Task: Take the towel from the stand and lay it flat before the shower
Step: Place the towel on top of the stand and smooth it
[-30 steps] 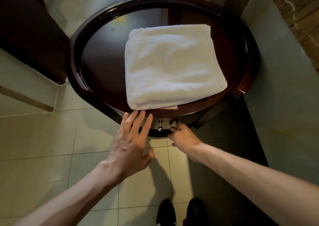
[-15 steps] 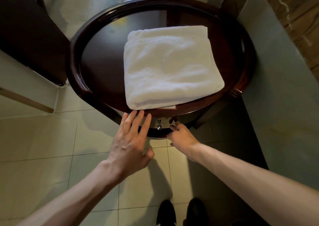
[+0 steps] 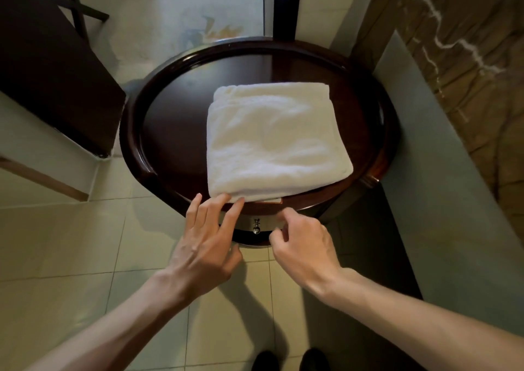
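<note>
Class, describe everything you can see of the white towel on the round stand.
The towel is white, thick terry cloth, folded into a rough square of several layers. It lies flat on the dark wooden stand, toward its near right side. The left hand has fingertips at its near edge; the right hand hovers just short of it.

Folded towel (image 3: 276, 141) on round stand (image 3: 170, 132)
</note>
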`<state>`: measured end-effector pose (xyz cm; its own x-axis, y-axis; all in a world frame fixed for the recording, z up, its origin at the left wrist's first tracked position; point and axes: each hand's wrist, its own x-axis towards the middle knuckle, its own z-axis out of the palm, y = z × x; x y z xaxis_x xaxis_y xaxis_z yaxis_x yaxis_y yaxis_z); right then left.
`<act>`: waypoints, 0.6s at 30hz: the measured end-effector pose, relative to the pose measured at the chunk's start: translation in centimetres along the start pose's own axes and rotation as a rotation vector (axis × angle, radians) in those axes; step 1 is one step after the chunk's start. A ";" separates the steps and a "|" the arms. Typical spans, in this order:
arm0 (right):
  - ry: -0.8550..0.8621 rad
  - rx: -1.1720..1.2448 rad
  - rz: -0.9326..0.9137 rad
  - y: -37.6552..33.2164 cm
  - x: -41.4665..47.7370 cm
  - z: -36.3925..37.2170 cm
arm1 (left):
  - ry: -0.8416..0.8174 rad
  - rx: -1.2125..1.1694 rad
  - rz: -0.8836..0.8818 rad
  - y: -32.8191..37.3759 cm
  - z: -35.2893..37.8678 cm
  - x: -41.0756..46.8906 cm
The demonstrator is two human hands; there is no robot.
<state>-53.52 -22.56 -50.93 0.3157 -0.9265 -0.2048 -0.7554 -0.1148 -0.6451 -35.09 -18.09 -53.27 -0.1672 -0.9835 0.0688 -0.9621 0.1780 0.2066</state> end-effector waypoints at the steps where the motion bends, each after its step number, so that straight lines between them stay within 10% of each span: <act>1: 0.030 -0.008 -0.054 -0.4 0.2 -0.8 | 0.004 -0.003 0.018 -0.1 -0.5 0.3; 10: 0.156 -0.250 -0.384 -1.4 5.3 -5.6 | 0.063 0.067 0.019 0.0 -4.0 4.6; 18: -0.163 -0.686 -0.431 0.7 9.4 -5.2 | -0.190 0.129 -0.046 -1.0 -2.5 8.4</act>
<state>-54.11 -33.20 -49.50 0.6973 -0.6936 -0.1807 -0.7151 -0.6904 -0.1095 -34.99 -26.39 -50.42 -0.1479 -0.9810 -0.1256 -0.9872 0.1388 0.0784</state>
